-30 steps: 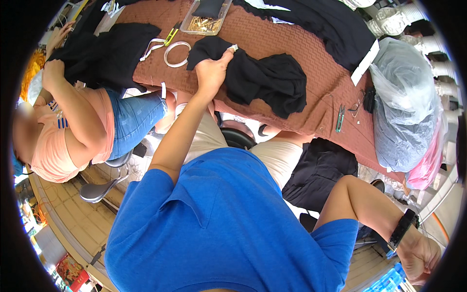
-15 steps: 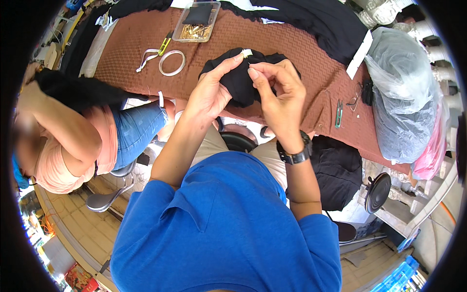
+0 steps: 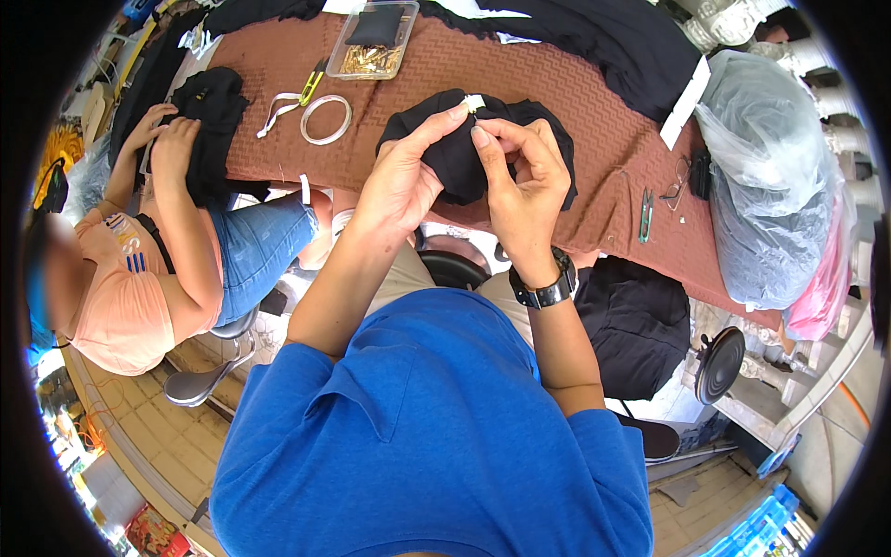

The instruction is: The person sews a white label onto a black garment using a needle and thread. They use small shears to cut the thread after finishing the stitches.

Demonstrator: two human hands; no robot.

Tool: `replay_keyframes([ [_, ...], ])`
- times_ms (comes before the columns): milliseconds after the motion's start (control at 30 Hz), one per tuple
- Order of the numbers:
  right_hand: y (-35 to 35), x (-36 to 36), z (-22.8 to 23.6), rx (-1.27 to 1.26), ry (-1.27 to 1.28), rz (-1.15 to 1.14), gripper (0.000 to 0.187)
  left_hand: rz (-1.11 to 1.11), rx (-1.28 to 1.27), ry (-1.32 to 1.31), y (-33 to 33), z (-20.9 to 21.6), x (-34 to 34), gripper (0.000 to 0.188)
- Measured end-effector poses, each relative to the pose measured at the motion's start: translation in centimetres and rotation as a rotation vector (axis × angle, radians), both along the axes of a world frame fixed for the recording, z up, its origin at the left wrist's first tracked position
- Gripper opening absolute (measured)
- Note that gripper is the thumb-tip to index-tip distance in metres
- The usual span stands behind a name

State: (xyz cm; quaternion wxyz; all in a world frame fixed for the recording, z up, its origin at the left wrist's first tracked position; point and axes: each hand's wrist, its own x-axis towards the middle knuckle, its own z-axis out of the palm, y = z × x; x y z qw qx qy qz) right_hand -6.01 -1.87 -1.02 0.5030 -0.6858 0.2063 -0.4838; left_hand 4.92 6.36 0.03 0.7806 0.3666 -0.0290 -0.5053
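A bunched black garment is held up just over the near edge of the brown-covered table. My left hand grips it from the left, thumb pressed beside a small white label at its top. My right hand is closed in a pinch close to that label, thumb against forefinger. Whatever lies between those fingertips is too small to make out. Folds of the cloth hang behind both hands, and my left fingers are mostly hidden.
A clear box of gold-coloured pins, yellow snips and a clear ring lie beyond. Green snips and a filled plastic bag are at right. Left, a co-worker handles black cloth.
My right hand has shifted slightly left, its fingertips closer to the label. The co-worker's arms have moved from near the body onto black cloth at the table's left end.
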Motion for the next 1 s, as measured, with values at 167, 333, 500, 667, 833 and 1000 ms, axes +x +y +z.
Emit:
replay_keyframes([
  [167, -0.04, 0.01, 0.12, -0.002, -0.002, 0.006, 0.011, 0.012, -0.004, 0.004, 0.01, -0.01, -0.11, 0.027],
  [333, -0.04, -0.03, 0.15, -0.006, 0.005, 0.003, 0.010, 0.017, 0.008, 0.003, 0.07, 0.29, -0.23, 0.027],
  [500, 0.04, -0.13, 0.65, 0.005, 0.039, -0.002, 0.010, 0.029, 0.011, 0.000, 0.06, 0.05, -0.19, 0.026],
  [667, -0.02, -0.07, 0.42, 0.045, 0.029, 0.012, 0.009, 0.022, 0.000, 0.003, 0.04, -0.06, -0.16, 0.026],
  [833, -0.08, -0.02, 0.21, 0.034, 0.030, 0.006, 0.009, 0.021, 0.014, 0.007, 0.05, 0.03, -0.20, 0.027],
  [1000, -0.16, 0.07, -0.28, 0.079, 0.012, 0.022, 0.009, 0.023, 0.033, 0.005, -0.06, 0.02, -0.20, 0.027],
])
